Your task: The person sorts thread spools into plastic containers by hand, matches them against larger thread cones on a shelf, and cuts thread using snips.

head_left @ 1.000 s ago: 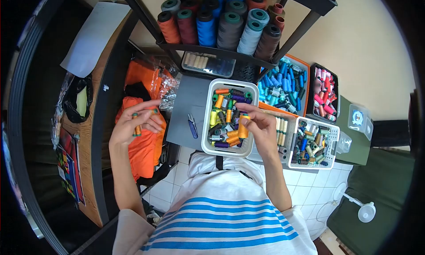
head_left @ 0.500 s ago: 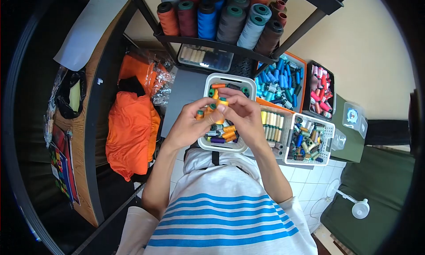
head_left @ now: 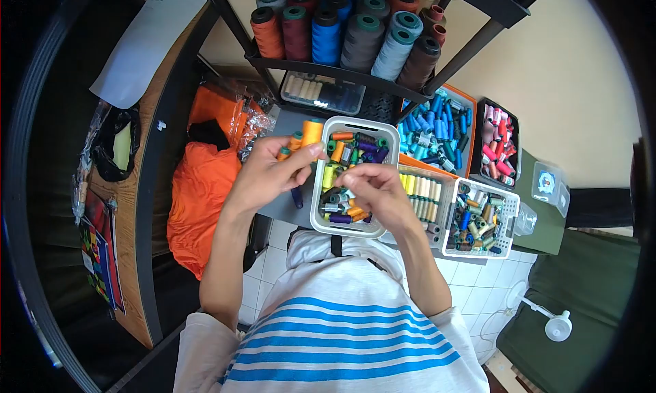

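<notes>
Left hand grips yellow-orange cylindrical thread spools; right hand curls over that white rectangular plastic basket—can't tell its grasp.

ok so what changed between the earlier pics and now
The right hand has let go of the yellow-orange cylindrical thread spool, now in the grip of the left hand, which has drawn left from the white plastic basket. The right hand is over the basket. The basket and the orange box of blue spools stayed put.
</notes>
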### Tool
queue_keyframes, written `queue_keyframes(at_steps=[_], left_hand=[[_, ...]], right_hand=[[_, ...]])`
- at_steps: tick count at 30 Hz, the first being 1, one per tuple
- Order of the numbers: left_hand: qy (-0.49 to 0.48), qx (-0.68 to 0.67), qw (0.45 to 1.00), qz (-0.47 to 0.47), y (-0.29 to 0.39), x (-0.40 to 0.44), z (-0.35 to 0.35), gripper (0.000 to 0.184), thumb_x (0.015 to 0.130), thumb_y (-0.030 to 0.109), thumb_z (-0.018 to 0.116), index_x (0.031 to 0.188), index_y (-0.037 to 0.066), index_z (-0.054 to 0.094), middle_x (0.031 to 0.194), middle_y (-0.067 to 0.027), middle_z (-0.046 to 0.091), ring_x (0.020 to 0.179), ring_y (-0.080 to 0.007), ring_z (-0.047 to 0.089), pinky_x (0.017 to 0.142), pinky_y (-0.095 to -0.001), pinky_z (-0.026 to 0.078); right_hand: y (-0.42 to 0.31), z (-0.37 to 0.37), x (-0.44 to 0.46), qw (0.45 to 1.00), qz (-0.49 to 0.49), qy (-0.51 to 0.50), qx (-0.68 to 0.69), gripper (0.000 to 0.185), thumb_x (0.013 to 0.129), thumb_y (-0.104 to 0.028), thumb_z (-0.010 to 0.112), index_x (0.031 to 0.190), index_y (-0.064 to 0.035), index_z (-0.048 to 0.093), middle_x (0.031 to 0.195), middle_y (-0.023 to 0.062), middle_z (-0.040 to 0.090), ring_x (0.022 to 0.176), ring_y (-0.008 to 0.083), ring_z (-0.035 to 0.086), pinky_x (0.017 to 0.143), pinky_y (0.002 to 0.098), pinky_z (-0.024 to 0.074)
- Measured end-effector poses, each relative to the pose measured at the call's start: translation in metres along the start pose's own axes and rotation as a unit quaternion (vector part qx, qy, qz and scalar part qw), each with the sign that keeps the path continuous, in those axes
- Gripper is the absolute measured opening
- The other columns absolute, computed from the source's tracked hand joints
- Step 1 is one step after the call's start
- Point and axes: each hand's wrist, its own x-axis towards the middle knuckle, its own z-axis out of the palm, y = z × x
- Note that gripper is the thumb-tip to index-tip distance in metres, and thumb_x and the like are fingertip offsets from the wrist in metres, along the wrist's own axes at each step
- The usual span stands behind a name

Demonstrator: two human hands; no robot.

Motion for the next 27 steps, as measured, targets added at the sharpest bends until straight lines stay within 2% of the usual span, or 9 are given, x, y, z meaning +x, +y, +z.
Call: queue_keyframes(at_steps=[5, 10, 15, 17, 18, 19, 22, 23, 27], left_hand=[[0.063, 0.100, 0.993, -0.027, -0.015, -0.008, -0.018, 0.033, 0.104, 0.030, 0.067, 0.100, -0.002, 0.074, 0.063, 0.0018, 0.054, 0.051, -0.0030, 0.043, 0.047, -0.0208, 0.030], [-0.034, -0.259, 0.965, 0.018, -0.034, -0.016, -0.042, 0.032, 0.110, 0.032, 0.055, 0.105, 0.002, 0.064, 0.063, 0.0012, 0.050, 0.046, -0.0051, 0.042, 0.044, -0.0218, 0.031], [0.052, -0.294, 0.953, 0.050, -0.037, -0.018, -0.034, 0.030, 0.109, 0.032, 0.057, 0.101, 0.004, 0.064, 0.063, 0.0019, 0.051, 0.047, -0.0052, 0.044, 0.045, -0.0215, 0.031], [0.170, 0.059, 0.982, 0.050, -0.048, -0.012, -0.032, 0.030, 0.106, 0.029, 0.065, 0.092, 0.003, 0.066, 0.065, 0.0028, 0.055, 0.051, -0.0050, 0.049, 0.047, -0.0220, 0.034], [0.196, 0.216, 0.953, 0.081, -0.050, -0.013, -0.029, 0.028, 0.098, 0.026, 0.074, 0.091, -0.001, 0.070, 0.067, -0.0046, 0.064, 0.054, -0.0158, 0.060, 0.051, -0.0316, 0.044], [0.195, 0.216, 0.953, 0.080, -0.051, -0.016, -0.026, 0.028, 0.098, 0.026, 0.074, 0.091, -0.001, 0.070, 0.067, -0.0046, 0.064, 0.054, -0.0158, 0.060, 0.051, -0.0316, 0.044], [0.064, 0.559, 0.820, 0.107, -0.043, -0.030, -0.015, 0.037, 0.089, 0.032, 0.080, 0.110, 0.002, 0.077, 0.074, -0.0224, 0.067, 0.067, -0.0378, 0.067, 0.063, -0.0430, 0.052], [0.061, 0.558, 0.821, 0.108, -0.039, -0.036, -0.008, 0.037, 0.089, 0.032, 0.080, 0.110, 0.002, 0.077, 0.074, -0.0224, 0.067, 0.067, -0.0378, 0.067, 0.063, -0.0430, 0.052], [-0.347, 0.394, 0.847, 0.086, -0.016, -0.049, 0.024, 0.035, 0.092, 0.031, 0.077, 0.113, 0.003, 0.076, 0.082, -0.0187, 0.073, 0.074, -0.0341, 0.071, 0.070, -0.0444, 0.054]], right_hand=[[-0.024, -0.012, -0.016, 0.991, -0.091, 0.073, -0.072, 0.015, 0.099, -0.016, 0.073, 0.101, -0.0027, 0.081, 0.079, -0.0013, 0.071, 0.057, 0.0007, 0.047, 0.049, 0.0205, 0.0334], [-0.027, -0.024, -0.020, 0.989, -0.059, 0.126, -0.051, 0.018, 0.098, -0.017, 0.075, 0.098, -0.0006, 0.081, 0.070, -0.0008, 0.068, 0.048, 0.0012, 0.038, 0.043, 0.0208, 0.0252], [-0.024, -0.019, -0.034, 0.981, -0.057, 0.137, -0.123, 0.013, 0.095, -0.013, 0.078, 0.098, -0.0017, 0.082, 0.075, 0.0006, 0.073, 0.055, 0.0013, 0.048, 0.047, 0.0208, 0.0334], [-0.029, -0.012, -0.037, 0.965, -0.123, 0.139, -0.183, 0.013, 0.094, -0.012, 0.078, 0.099, -0.0001, 0.082, 0.077, 0.0042, 0.076, 0.056, 0.0012, 0.050, 0.048, 0.0215, 0.0355], [-0.037, -0.009, -0.042, 0.951, -0.143, 0.145, -0.232, 0.013, 0.093, -0.010, 0.078, 0.099, 0.0001, 0.082, 0.077, 0.0057, 0.076, 0.056, 0.0018, 0.052, 0.048, 0.0219, 0.0365], [-0.046, -0.006, -0.046, 0.934, -0.162, 0.152, -0.280, 0.012, 0.093, -0.009, 0.078, 0.100, 0.0004, 0.082, 0.076, 0.0072, 0.077, 0.055, 0.0024, 0.053, 0.047, 0.0224, 0.0375], [-0.076, -0.005, -0.059, 0.898, -0.204, 0.145, -0.361, 0.011, 0.093, -0.007, 0.077, 0.100, -0.0003, 0.082, 0.073, 0.0073, 0.076, 0.052, 0.0039, 0.054, 0.046, 0.0226, 0.0373], [-0.084, -0.006, -0.061, 0.898, -0.202, 0.148, -0.363, 0.011, 0.093, -0.007, 0.077, 0.100, -0.0003, 0.082, 0.073, 0.0073, 0.076, 0.052, 0.0039, 0.054, 0.046, 0.0226, 0.0373], [-0.089, -0.017, -0.038, 0.882, -0.213, 0.171, -0.383, 0.010, 0.093, -0.006, 0.075, 0.099, -0.0013, 0.082, 0.075, 0.0062, 0.076, 0.052, 0.0055, 0.055, 0.047, 0.0229, 0.0387]])
